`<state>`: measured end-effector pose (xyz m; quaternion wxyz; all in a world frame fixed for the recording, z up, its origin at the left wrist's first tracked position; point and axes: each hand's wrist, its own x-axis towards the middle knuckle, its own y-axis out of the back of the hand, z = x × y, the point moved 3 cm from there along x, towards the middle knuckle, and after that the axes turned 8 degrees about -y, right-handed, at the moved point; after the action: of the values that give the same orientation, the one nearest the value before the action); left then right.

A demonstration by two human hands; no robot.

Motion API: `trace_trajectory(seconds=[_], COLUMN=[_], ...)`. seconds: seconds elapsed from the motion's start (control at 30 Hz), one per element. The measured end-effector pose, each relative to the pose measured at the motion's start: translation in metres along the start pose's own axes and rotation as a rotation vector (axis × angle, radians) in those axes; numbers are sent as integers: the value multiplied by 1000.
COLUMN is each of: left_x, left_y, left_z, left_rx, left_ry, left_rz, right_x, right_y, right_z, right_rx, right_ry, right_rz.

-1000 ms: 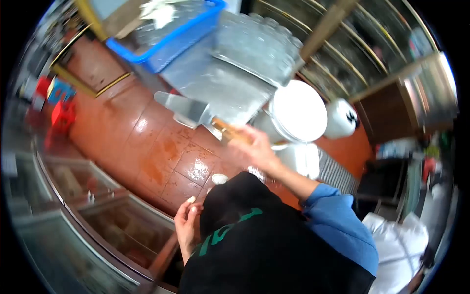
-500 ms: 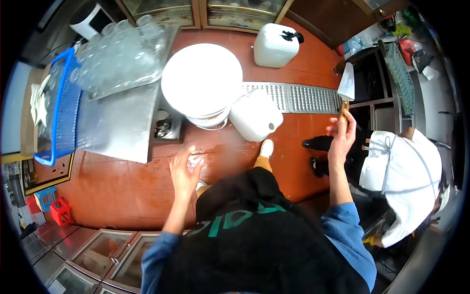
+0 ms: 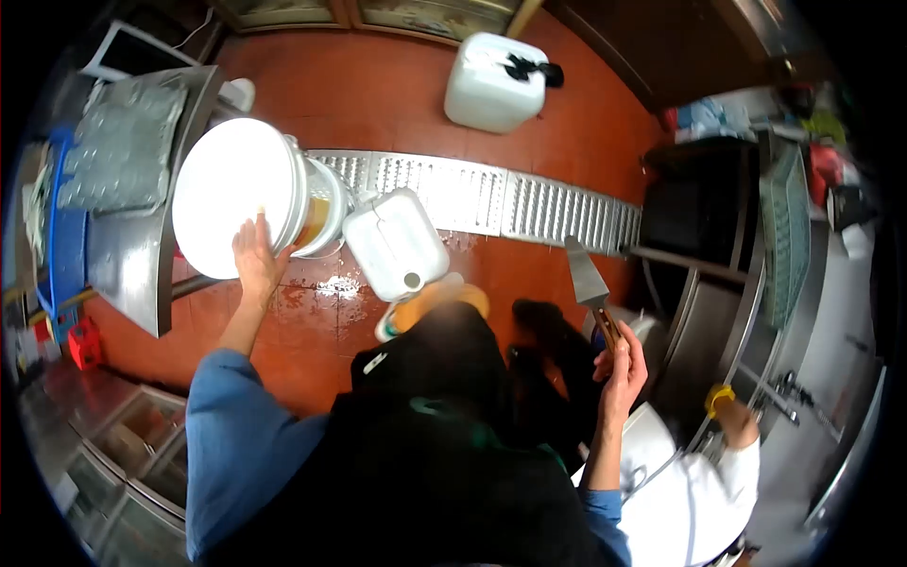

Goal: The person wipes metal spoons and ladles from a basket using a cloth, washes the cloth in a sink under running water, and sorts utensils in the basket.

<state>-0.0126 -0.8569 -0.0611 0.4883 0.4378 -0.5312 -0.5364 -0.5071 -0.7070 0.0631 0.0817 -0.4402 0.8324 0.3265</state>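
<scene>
My right hand (image 3: 621, 371) is wrapped round the wooden handle of a metal spatula (image 3: 588, 282), whose broad blade points away from me over the floor. At the left, my left hand (image 3: 255, 261) lies with fingers stretched out against the near edge of a round white lid (image 3: 227, 184) on a bucket. Beside it, a see-through container (image 3: 318, 210) shows something yellow-brown inside, partly covered by the lid. A white plastic jerrycan (image 3: 395, 244) stands by my feet, right of the bucket.
A metal drain grate (image 3: 439, 194) crosses the wet red tile floor. Another white jerrycan (image 3: 493, 85) with a black-wrapped top stands farther off. Left, a steel table (image 3: 132, 260) bears glass jars (image 3: 128, 142). At lower right, a person in white (image 3: 694, 496) works close to me.
My left hand has moved forward and left onto the bucket lid. My right hand with the spatula is lower in view. The view has shifted, and the co-worker appears closer to me.
</scene>
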Motion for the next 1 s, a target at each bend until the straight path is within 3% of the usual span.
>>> trace_trajectory(seconds=[0.03, 0.13, 0.2, 0.33, 0.4, 0.47, 0.6, 0.67, 0.73, 0.8, 0.87, 0.93, 1.0], left_x=[-1, -2, 8, 19, 17, 15, 26, 27, 25, 37, 67, 113, 177], left_y=[-8, -14, -13, 2, 3, -3, 11, 7, 7, 17, 29, 43, 70], left_z=[0, -17, -18, -12, -1, 4, 8, 10, 8, 7, 10, 13, 7], left_rx=[-40, 21, 9, 32, -7, -61, -153, -186, -232, -256, -247, -365, -547], left_ry=[-13, 21, 212, 241, 305, 395, 539, 588, 687, 867, 861, 775, 776], left_rz=[7, 27, -280, -361, -336, -282, -97, -61, -95, -83, 87, 270, 358], right_x=[6, 30, 38, 76, 115, 174, 244, 280, 292, 313, 331, 337, 334], right_y=[1, 12, 22, 32, 31, -3, -127, -180, -226, -272, -319, -366, -418], right_z=[-6, -6, -10, 3, 22, 2, -151, -199, -248, -272, -290, -302, -344], right_rx=[114, 64, 68, 98, 31, -119, -135, 29, 19, 95, 201, 190, 220], right_ry=[-37, 32, -3, -73, 6, 248, 616, 249, 231, 50, -345, -485, -378], right_rz=[85, 133, 106, 168, 228, 197, -69, -348, -468, -660, -908, -1065, -1235])
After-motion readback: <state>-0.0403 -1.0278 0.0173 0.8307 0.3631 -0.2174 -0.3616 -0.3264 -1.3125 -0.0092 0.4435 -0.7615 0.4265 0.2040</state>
